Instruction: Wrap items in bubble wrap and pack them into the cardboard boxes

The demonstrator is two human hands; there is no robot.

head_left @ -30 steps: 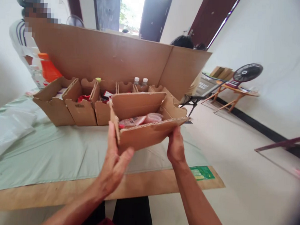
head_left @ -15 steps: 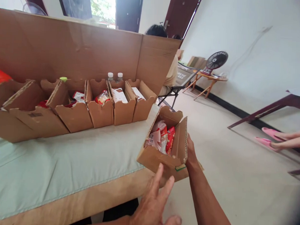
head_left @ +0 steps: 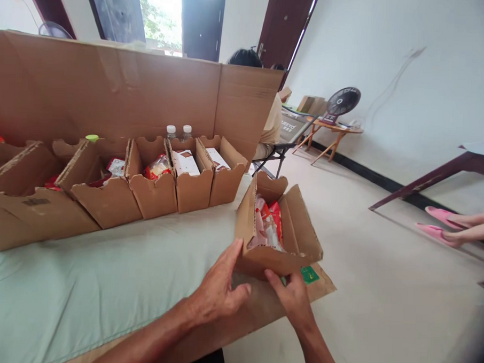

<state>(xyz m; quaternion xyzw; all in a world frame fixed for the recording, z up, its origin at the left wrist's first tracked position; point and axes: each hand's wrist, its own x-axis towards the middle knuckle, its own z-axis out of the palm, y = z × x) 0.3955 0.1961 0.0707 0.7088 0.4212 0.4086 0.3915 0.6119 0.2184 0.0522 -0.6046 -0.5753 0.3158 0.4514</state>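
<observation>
A small open-topped cardboard box (head_left: 258, 261) stands at the right end of the cloth-covered table, holding red and pink snack packets (head_left: 271, 223). My left hand (head_left: 217, 287) is open, its fingers stretched out against the box's left front corner and the thumb held apart. At the lower front edge, my right hand (head_left: 295, 299) grips the box, thumb on the front face and the other fingers partly hidden. To the left runs a row of similar cardboard boxes (head_left: 155, 196), with packets and white cartons (head_left: 185, 162) inside.
A tall cardboard panel (head_left: 129, 91) rises behind the row, with two white-capped bottles (head_left: 187, 132) before it. Beyond sits a person (head_left: 272, 124) on a chair. A fan (head_left: 344, 103) stands on a small wooden table (head_left: 334, 133); another person's feet in pink shoes (head_left: 440, 227) show at right.
My right hand has shifted from the box's right side to its lower front. My left hand has moved up and left to its left corner. The box has turned slightly, its right wall leaning outward.
</observation>
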